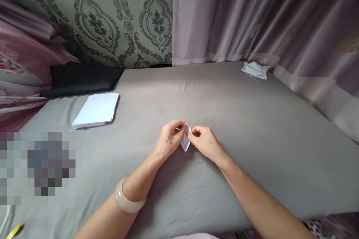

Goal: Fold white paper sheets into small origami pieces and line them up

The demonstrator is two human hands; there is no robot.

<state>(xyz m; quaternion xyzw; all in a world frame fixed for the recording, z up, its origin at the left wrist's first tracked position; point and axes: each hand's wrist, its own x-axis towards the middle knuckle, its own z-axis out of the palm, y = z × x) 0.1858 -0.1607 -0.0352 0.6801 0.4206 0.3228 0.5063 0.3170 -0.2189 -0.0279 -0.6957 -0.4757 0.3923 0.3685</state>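
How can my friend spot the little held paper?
Over the big grey cloth, look between the left hand and right hand. They pinch a small white paper with a pointed bottom. Only it is held; the paper stack and far-right papers aren't.

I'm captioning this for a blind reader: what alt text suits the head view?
A person's left hand and right hand hold a small folded white paper over a gray cloth. A stack of white sheets lies to the left, and white paper pieces lie at the far right.

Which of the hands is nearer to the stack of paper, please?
Left. The left hand is to the right of the paper stack; the right hand is farther right.
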